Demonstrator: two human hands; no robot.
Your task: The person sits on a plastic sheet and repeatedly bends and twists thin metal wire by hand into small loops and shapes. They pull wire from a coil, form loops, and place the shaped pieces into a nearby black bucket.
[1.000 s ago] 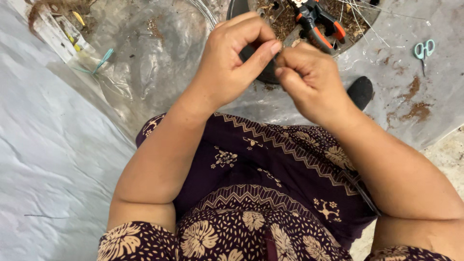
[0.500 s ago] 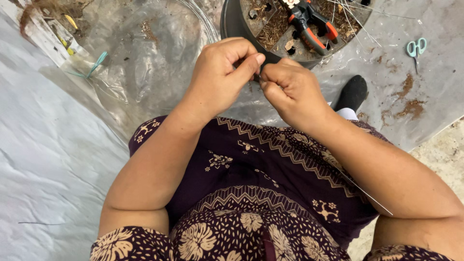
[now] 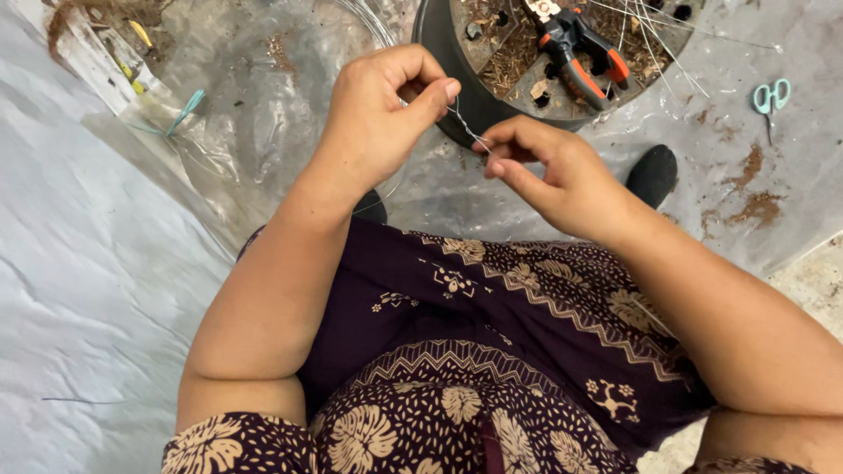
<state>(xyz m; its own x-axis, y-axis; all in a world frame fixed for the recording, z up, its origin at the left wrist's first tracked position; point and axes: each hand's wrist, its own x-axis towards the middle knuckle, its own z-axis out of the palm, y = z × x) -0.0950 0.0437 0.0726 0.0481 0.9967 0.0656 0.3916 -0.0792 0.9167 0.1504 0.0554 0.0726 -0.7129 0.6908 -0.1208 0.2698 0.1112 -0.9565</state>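
Observation:
My left hand (image 3: 382, 110) and my right hand (image 3: 549, 171) are raised over my lap, each pinching one end of a short, thin, bent metal wire (image 3: 464, 125) that spans the small gap between them. The left thumb and forefinger grip its upper end, the right fingertips its lower end. Just beyond the hands stands a round black pot (image 3: 443, 66) with brown soil and dry fibre in it. Red-and-black pliers (image 3: 580, 48) lie on the soil, along with several long straight wires (image 3: 650, 35).
Small teal scissors (image 3: 770, 96) lie on the grey plastic sheet (image 3: 105, 290) at the far right. A clear plastic bag (image 3: 228, 114) with scraps lies at the upper left. A dark shoe tip (image 3: 654, 174) shows behind my right wrist. My patterned purple skirt (image 3: 474, 351) fills the foreground.
My hands have drawn slightly apart, and the thin wire now shows stretched between them. The view has shifted so the pot sits further right and higher.

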